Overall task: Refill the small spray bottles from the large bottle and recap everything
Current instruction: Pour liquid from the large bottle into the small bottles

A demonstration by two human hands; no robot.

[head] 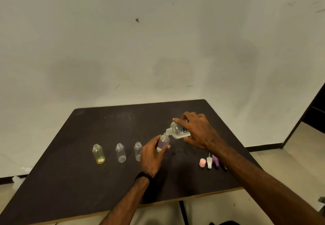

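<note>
The right hand (197,131) is wrapped round the large bottle (179,130), tipping it well over so its open neck points down and left, mouth to mouth with the small purple bottle (163,143). That little bottle leans toward it, gripped round its lower body by the left hand (152,156) — thumb on the near side, fingers curled behind. Pale liquid pools along the lower side of the large bottle; whether any is running across I cannot tell.

To the left on the dark surface (88,189) three more small bottles stand upright and uncapped in a row: a yellow bottle (98,153) farthest out, then a clear bottle (120,153), then another clear one (138,151) partly behind the left hand.

Near the right forearm lie the loose tops, close together — a pink cap (202,162), a white spray top (209,162) and a purple spray top (216,161), with something dark just beyond, mostly hidden by the arm. A dark band (143,175) circles the left wrist.
</note>
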